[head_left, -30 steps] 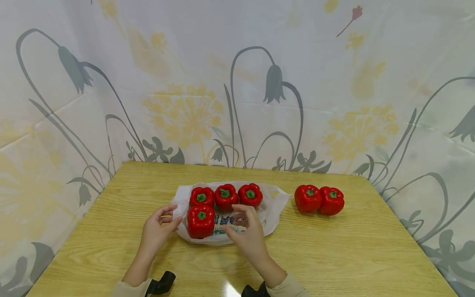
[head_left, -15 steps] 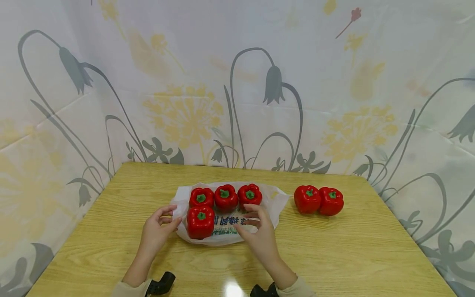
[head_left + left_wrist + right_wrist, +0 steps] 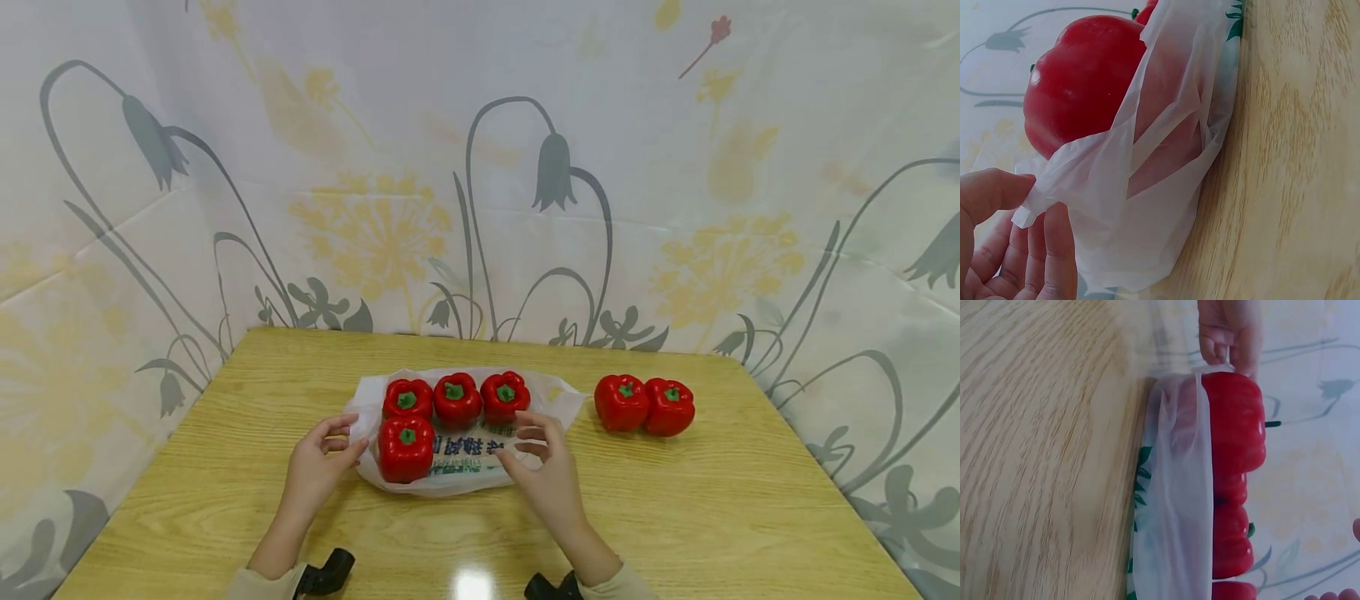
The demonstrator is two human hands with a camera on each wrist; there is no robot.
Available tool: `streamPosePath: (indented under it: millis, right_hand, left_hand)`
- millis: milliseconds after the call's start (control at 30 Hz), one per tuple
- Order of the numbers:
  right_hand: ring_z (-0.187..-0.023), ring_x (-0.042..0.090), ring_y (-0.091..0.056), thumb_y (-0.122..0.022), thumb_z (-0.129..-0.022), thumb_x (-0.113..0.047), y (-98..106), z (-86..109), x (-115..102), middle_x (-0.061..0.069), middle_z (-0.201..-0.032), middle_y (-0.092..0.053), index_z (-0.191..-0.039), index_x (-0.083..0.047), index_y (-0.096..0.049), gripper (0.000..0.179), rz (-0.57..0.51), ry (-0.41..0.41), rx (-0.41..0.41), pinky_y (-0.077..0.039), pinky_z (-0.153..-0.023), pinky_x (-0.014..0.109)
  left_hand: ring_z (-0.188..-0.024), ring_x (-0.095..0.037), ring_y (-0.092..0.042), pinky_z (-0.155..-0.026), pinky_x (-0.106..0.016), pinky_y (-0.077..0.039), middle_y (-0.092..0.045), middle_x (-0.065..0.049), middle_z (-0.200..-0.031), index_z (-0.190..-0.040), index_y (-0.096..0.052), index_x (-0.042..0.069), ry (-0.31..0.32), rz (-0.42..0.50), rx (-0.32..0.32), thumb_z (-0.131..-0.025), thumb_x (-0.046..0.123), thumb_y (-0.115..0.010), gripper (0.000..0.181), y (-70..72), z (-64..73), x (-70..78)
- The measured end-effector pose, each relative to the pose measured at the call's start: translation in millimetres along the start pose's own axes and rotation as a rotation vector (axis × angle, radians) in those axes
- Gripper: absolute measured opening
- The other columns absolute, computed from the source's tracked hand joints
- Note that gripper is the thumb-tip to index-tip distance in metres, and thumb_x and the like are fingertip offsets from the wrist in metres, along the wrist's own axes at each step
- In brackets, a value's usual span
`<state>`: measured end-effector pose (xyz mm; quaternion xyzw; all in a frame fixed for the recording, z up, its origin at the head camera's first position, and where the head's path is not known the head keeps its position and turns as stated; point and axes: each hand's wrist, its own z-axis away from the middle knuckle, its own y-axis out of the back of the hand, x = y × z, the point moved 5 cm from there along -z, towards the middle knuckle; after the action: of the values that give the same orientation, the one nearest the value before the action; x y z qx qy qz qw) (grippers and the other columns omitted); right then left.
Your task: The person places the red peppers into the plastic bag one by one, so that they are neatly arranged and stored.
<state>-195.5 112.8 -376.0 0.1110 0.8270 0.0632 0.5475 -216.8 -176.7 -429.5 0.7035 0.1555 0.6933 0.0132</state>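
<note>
A white plastic bag (image 3: 566,410) with printing lies spread on the table. My left hand (image 3: 315,467) pinches its left edge between thumb and fingers, clearly seen in the left wrist view, where the bag (image 3: 1166,225) is pulled up beside a pepper (image 3: 1094,75). One red bell pepper (image 3: 406,460) sits in the bag at front left, next to that hand. Behind it are three more, a left pepper (image 3: 407,408), a middle pepper (image 3: 457,410) and a right pepper (image 3: 506,407). Over the bag's front right is my right hand (image 3: 551,475), fingers loosely bent, nothing held.
Two red bell peppers, a left one (image 3: 621,404) and a right one (image 3: 670,414), touch each other on the wooden table (image 3: 720,483), right of the bag. A flowered cloth (image 3: 375,125) hangs behind the table's back edge.
My right hand has moved right, away from the front-left pepper, uncovering more of the bag's printing. My left hand and the peppers stay where they were.
</note>
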Motion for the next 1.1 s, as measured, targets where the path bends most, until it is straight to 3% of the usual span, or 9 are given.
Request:
streamPosePath:
  millis: [200,533,867,1100]
  right_hand:
    - [-0.093,0.020,-0.053,-0.074,-0.075,0.004,8.4,-1.3,13.2,0.014,-0.112,-0.053,-0.115,0.003,-0.054,0.045,-0.013,0.051,0.033,-0.052,-0.081,0.036]
    - [-0.093,0.015,-0.052,-0.074,-0.075,0.006,31.2,-1.1,20.8,0.011,-0.113,-0.053,-0.115,0.004,-0.053,0.045,0.000,0.004,0.085,-0.051,-0.082,0.031]
    - [-0.095,0.027,-0.051,-0.073,-0.075,0.008,50.5,-1.0,26.6,0.017,-0.112,-0.050,-0.117,0.006,-0.052,0.047,0.027,0.005,0.106,-0.049,-0.081,0.022]
    - [-0.093,0.012,-0.051,-0.073,-0.073,0.011,63.7,-0.6,36.6,0.015,-0.114,-0.049,-0.118,0.008,-0.051,0.050,0.086,-0.011,0.135,-0.050,-0.080,0.024]
  left_hand:
    - [-0.085,-0.013,-0.054,-0.066,-0.023,-0.054,-0.050,-0.016,-0.109,-0.119,-0.057,-0.002,0.007,0.010,-0.004,-0.084,0.006,-0.069,0.038,0.9,1.1,0.0]
    - [-0.085,-0.013,-0.053,-0.067,-0.023,-0.054,-0.050,-0.016,-0.109,-0.119,-0.056,-0.002,0.014,0.034,-0.008,-0.084,0.005,-0.069,0.038,-0.1,0.8,-1.0]
    - [-0.085,-0.013,-0.054,-0.067,-0.024,-0.054,-0.050,-0.015,-0.108,-0.119,-0.057,-0.002,0.011,0.017,-0.004,-0.084,0.006,-0.069,0.038,-0.5,0.3,-1.1]
    - [-0.084,-0.013,-0.054,-0.066,-0.023,-0.054,-0.050,-0.015,-0.108,-0.118,-0.057,-0.002,0.006,0.009,-0.005,-0.084,0.007,-0.069,0.038,-1.0,0.4,-1.1]
